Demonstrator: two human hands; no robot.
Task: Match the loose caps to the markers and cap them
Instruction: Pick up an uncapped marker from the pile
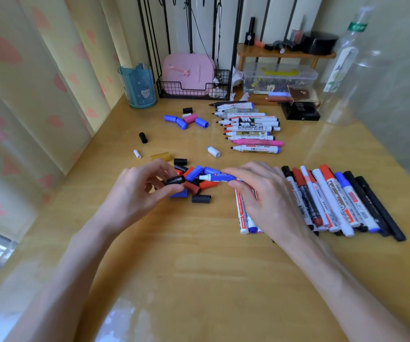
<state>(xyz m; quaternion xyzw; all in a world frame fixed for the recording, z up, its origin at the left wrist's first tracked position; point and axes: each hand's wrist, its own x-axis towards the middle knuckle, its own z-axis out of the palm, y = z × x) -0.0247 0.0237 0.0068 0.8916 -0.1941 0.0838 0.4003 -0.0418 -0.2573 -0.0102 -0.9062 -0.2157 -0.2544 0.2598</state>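
Observation:
My left hand (pixel 139 187) pinches a black cap (pixel 175 180) between thumb and fingers, just above a pile of loose red, blue and black caps (pixel 194 185). My right hand (pixel 258 191) grips a blue marker (pixel 220 177) with its uncapped white tip pointing left, a short gap from the black cap. A row of capped markers (pixel 334 201) lies under and to the right of my right hand. Farther back a row of uncapped markers (pixel 250 127) lies with tips to the left. More loose caps (pixel 186 119) are scattered at the back left.
On the wooden table (pixel 199 255), a blue pen holder (pixel 138 86), a wire basket with a pink case (pixel 194 80), a clear plastic box (pixel 278 77) under a small wooden shelf and a clear bottle (pixel 344 70) stand along the back edge.

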